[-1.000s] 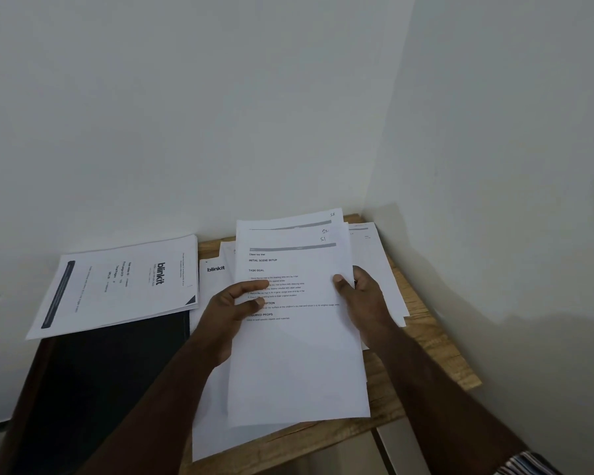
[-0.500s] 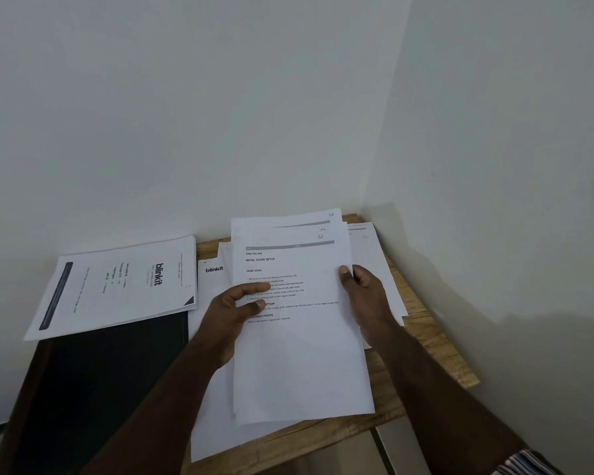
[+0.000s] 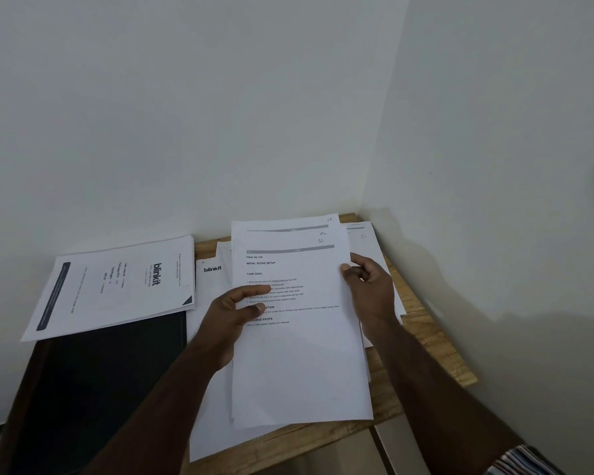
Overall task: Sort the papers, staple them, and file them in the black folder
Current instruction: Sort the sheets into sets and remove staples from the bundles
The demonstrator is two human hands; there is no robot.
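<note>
Both hands hold a small sheaf of papers (image 3: 299,354) between them, above the wooden surface (image 3: 422,341). On its left edge the left hand (image 3: 230,313) grips it, thumb lying across the printed face and the other fingers hidden behind the sheets. On its right edge, higher up, the right hand (image 3: 371,289) pinches it with the thumb tip on the front and the fingers curled behind. The two hands are apart, one on each side of the page.

The top sheet faces the camera, with headings that read "Clean toy mat", "INITIAL SCENE SETUP" and "TASK GOAL", and a handwritten "S1" near its upper right corner. Behind it the tops of more sheets stick up, one marked in pen at its corner.

Under the held sheaf, more loose sheets (image 3: 213,423) lie spread on the surface; one shows the word "blinkit" near the left hand. More pages (image 3: 367,234) lie beyond the right hand, toward the corner where the two white walls (image 3: 220,114) meet.

To the left, well apart from the hands, a separate stack of pages (image 3: 117,286) with a "blinkit" heading lies turned sideways. It rests partly over the far end of the black folder (image 3: 96,389), which lies flat beside the surface, to the left of the left forearm. A striped sleeve (image 3: 525,461) shows at the lower right corner.
</note>
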